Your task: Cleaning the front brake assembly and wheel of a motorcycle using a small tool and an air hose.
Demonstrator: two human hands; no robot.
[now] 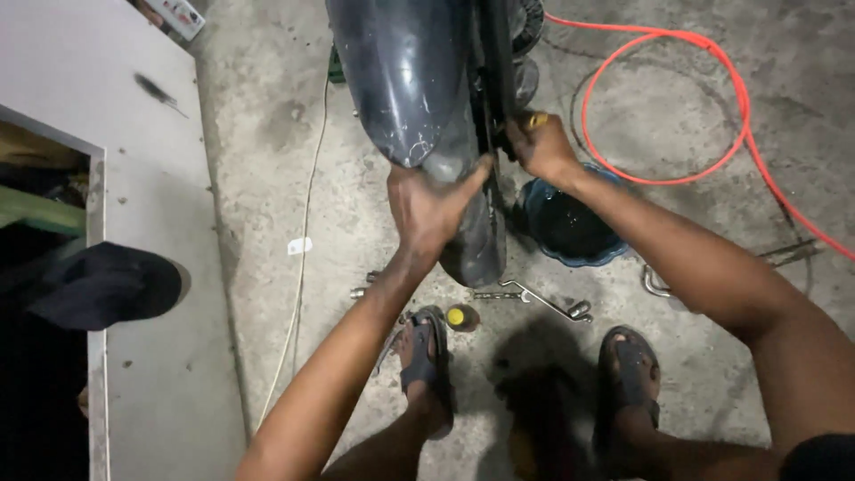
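The landmark here is the dark grey glossy plastic mudguard [405, 80] of a motorcycle, which hangs down over the stained concrete floor [267, 160]. Far to the left of the mudguard, a dark cap [107, 285] lies on a pale grey flat board [160, 374], and a thin white cord [303, 240] runs along the floor between the board and the mudguard. At the lower tip of the mudguard, the left hand [427, 209] is spread open, the palm and fingers pressing flat against the plastic to steady it, not closed around it. Just at the right edge of the mudguard, the right hand [539, 147] is closed around a yellow-handled tool [536, 118], with its working end hidden behind the black wheel [499, 53]. Below the mudguard lie a metal spanner [548, 303] and a small yellow-capped bottle [459, 317], between two sandalled feet. To the lower right of the mudguard stands a blue round basin [570, 227], and further right an orange hose [712, 107] loops. In my judgement a fastener of the mudguard is being worked; the next move needs a firm hold with the left hand while the tool turns.
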